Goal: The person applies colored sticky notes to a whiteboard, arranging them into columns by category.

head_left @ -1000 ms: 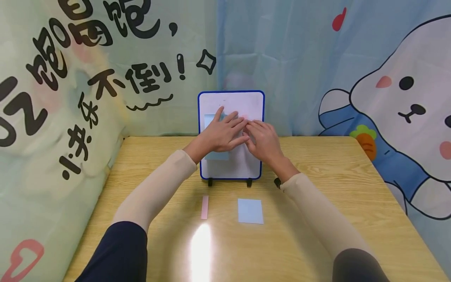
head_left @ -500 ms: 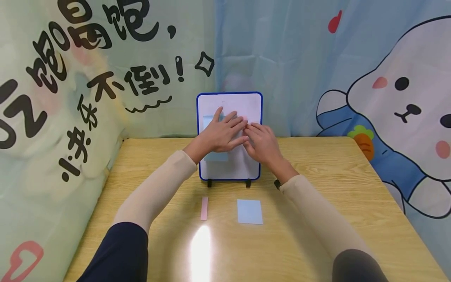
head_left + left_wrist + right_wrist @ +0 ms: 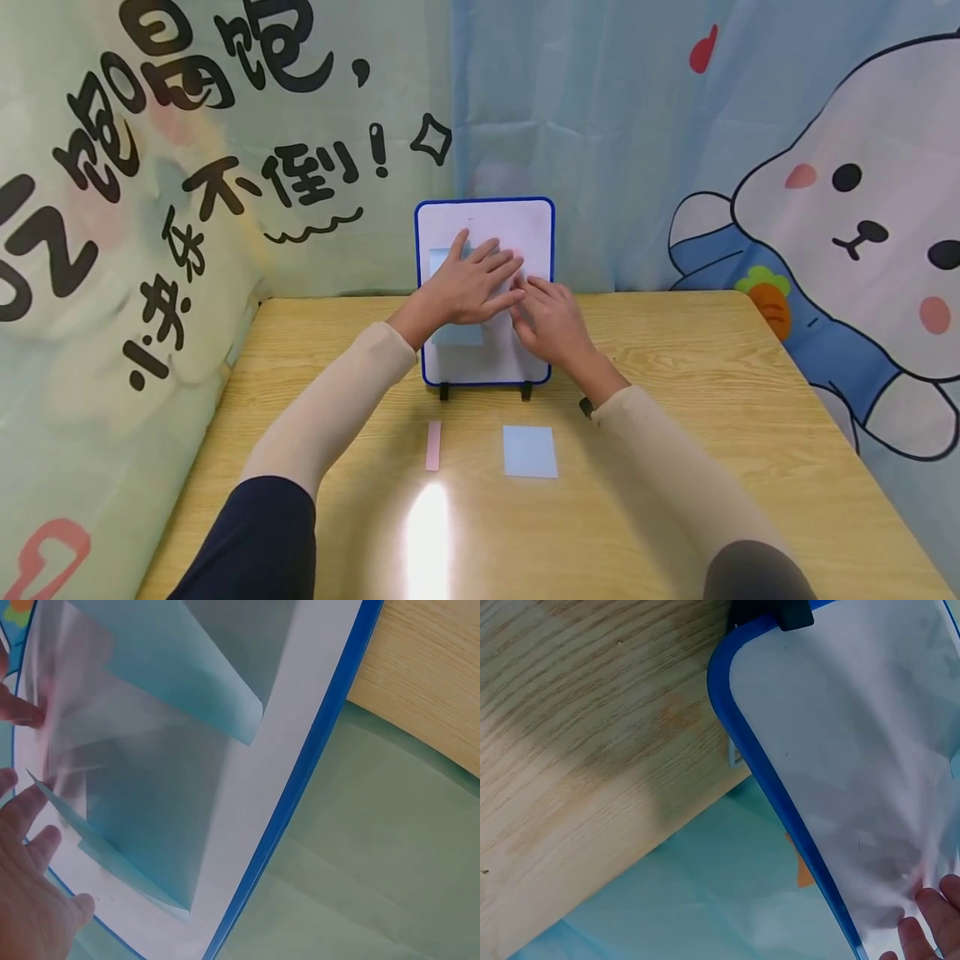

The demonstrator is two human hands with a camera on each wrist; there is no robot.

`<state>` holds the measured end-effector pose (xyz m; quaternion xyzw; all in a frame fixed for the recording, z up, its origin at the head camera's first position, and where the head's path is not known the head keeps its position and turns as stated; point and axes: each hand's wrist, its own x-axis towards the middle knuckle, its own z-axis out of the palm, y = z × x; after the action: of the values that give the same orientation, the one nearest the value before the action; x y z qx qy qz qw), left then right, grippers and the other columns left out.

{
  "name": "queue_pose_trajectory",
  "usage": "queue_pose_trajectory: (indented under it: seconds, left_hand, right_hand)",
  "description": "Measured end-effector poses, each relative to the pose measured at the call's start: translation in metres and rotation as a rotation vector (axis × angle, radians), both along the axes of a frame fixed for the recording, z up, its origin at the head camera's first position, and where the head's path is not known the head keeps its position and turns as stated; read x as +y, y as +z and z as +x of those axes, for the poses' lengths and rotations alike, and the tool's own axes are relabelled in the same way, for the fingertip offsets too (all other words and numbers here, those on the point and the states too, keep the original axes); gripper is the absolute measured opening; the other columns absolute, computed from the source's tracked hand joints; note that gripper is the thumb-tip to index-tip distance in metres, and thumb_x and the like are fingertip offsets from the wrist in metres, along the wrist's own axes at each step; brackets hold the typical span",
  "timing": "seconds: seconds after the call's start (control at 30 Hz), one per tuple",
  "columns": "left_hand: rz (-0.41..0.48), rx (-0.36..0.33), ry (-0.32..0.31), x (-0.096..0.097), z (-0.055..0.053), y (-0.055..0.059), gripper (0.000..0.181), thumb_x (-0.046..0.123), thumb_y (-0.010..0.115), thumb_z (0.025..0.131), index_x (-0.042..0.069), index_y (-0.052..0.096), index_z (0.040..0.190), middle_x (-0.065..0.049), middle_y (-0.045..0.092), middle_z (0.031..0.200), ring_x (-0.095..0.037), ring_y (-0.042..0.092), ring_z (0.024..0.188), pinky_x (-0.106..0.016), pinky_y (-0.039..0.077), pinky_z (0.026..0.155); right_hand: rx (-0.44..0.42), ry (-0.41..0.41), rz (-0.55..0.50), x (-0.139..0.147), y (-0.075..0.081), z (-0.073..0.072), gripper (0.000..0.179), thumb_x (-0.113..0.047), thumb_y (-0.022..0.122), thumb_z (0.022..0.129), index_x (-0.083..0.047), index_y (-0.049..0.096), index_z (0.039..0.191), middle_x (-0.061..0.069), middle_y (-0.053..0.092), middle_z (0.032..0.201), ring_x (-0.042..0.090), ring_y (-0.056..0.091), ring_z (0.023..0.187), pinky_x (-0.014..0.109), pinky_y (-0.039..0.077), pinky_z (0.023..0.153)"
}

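A small whiteboard (image 3: 517,218) with a blue frame stands upright on the table. My left hand (image 3: 474,285) spreads its fingers over the board's middle, in front of light blue paper (image 3: 459,335). In the left wrist view, two blue sheets show on the board, one sheet (image 3: 187,667) lifting at its corner and another sheet (image 3: 127,870) with its edge curling out. The right hand (image 3: 551,323) touches the board right of the left thumb, fingers slightly bent. Near its fingertips in the right wrist view is a faint pink patch (image 3: 917,877), mostly hidden by the hands in the head view.
On the wooden table (image 3: 645,467), in front of the board, lie a narrow pink paper strip (image 3: 433,446) and a square blue sheet (image 3: 530,452). Black feet (image 3: 527,390) hold up the board. A printed curtain (image 3: 585,150) hangs close behind.
My right hand has slid slightly down the board, and its fingertips now sit lower beside the left hand. The left hand keeps its place. The head view has shifted slightly.
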<state>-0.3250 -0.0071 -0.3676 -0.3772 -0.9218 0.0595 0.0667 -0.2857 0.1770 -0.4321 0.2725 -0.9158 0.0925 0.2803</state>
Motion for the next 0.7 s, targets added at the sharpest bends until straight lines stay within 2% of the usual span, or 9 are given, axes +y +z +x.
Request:
queue_pose_trajectory:
  seconds: [0.17, 0.37, 0.57, 0.7]
  left_hand:
    - [0.027, -0.011, -0.002, -0.002, 0.003, 0.002, 0.067, 0.065, 0.008, 0.091, 0.03, 0.022, 0.147, 0.007, 0.027, 0.151, -0.02, 0.017, 0.142, -0.057, -0.005, 0.111]
    - [0.12, -0.043, 0.024, -0.013, 0.011, 0.01, 0.062, 0.063, 0.012, 0.093, 0.032, 0.033, 0.143, 0.005, 0.04, 0.144, -0.019, 0.029, 0.137, -0.057, 0.0, 0.111]
    - [0.217, -0.039, 0.045, -0.041, 0.023, 0.015, 0.059, 0.059, 0.02, 0.094, 0.027, 0.04, 0.14, 0.001, 0.042, 0.143, -0.02, 0.031, 0.135, -0.058, 0.004, 0.111]
    - [0.283, -0.009, 0.068, -0.067, 0.034, 0.012, 0.057, 0.057, 0.023, 0.095, 0.026, 0.04, 0.14, -0.002, 0.041, 0.143, -0.023, 0.031, 0.135, -0.058, 0.006, 0.11]
  right_hand:
    - [0.002, 0.006, -0.003, 0.001, 0.001, 0.003, 0.037, -0.025, 0.057, 0.088, -0.007, 0.061, 0.12, 0.012, 0.063, 0.12, 0.029, 0.053, 0.117, 0.048, 0.038, 0.098]
    - [0.002, 0.029, -0.04, 0.003, 0.002, 0.016, 0.034, -0.025, 0.058, 0.086, -0.006, 0.066, 0.114, 0.011, 0.064, 0.119, 0.029, 0.054, 0.115, 0.047, 0.04, 0.097]
    - [-0.01, 0.024, -0.12, 0.013, 0.0, 0.03, 0.039, -0.024, 0.06, 0.085, -0.004, 0.062, 0.118, 0.013, 0.058, 0.127, 0.031, 0.053, 0.117, 0.05, 0.041, 0.096]
    - [-0.012, -0.019, -0.178, 0.028, -0.004, 0.039, 0.049, -0.025, 0.063, 0.083, -0.003, 0.055, 0.126, 0.017, 0.05, 0.135, 0.035, 0.05, 0.12, 0.054, 0.04, 0.095]
